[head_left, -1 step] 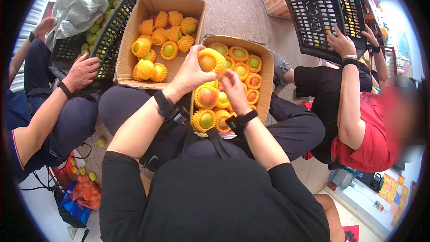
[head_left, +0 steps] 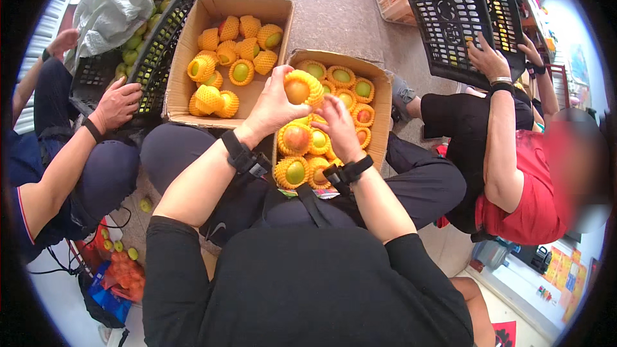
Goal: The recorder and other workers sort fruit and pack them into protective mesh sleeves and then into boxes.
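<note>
the left hand (head_left: pixel 273 104) pinches a netted fruit (head_left: pixel 304 89); the right hand (head_left: pixel 340 132), fingers spread, is just beside it. this seems the handling step; next needs a soft touch.

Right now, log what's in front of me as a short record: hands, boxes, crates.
Left hand: holding an orange-toned fruit in a yellow foam net
Right hand: fingers apart, over right cardboard box
Right box contents: foam-netted fruits
Left cardboard box: more netted fruits
Left black crate: green fruits, co-worker's hand on its rim
Right black crate: held by person in red
</note>
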Motion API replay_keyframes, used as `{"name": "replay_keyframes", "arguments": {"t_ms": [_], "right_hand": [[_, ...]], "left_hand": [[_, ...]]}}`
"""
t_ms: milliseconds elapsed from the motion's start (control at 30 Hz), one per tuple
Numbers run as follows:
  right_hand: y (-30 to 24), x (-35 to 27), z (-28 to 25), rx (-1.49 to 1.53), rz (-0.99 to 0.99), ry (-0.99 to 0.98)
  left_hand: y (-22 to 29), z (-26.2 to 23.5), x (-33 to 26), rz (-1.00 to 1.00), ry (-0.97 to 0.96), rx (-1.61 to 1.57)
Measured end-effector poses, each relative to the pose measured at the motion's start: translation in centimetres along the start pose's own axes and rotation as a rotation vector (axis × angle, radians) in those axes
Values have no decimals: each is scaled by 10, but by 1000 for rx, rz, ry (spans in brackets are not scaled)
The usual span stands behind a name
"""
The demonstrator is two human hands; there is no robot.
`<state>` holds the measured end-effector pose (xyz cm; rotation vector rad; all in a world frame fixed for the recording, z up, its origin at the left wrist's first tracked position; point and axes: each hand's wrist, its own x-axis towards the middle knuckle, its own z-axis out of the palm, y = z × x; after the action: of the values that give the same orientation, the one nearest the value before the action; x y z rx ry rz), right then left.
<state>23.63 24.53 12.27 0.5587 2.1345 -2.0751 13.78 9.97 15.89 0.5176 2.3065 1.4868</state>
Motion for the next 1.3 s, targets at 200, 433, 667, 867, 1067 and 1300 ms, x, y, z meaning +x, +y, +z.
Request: {"name": "replay_keyframes", "arguments": {"t_ms": [200,433,667,867,1067,1300], "right_hand": [[-56,2,-4,15,-104,34],[-77,-12,-19,375,-27,-37],[-74,-17,-34,439,270,7],[-75,-19,-34,427,344,-136],[-65,-23,-29,812,105,12],[-64,-26,-28,985,284,-150]], "left_hand": [[5,7,-3,-91,-217,-390],[16,-4,-1,-295,-436,-936],[16,-3,1,-355,-410,-1083],[19,-4,1,-372,-448,-1153],[21,1,2,-339,-396,-1188],[24,4,0,-427,-347,-1223]]}}
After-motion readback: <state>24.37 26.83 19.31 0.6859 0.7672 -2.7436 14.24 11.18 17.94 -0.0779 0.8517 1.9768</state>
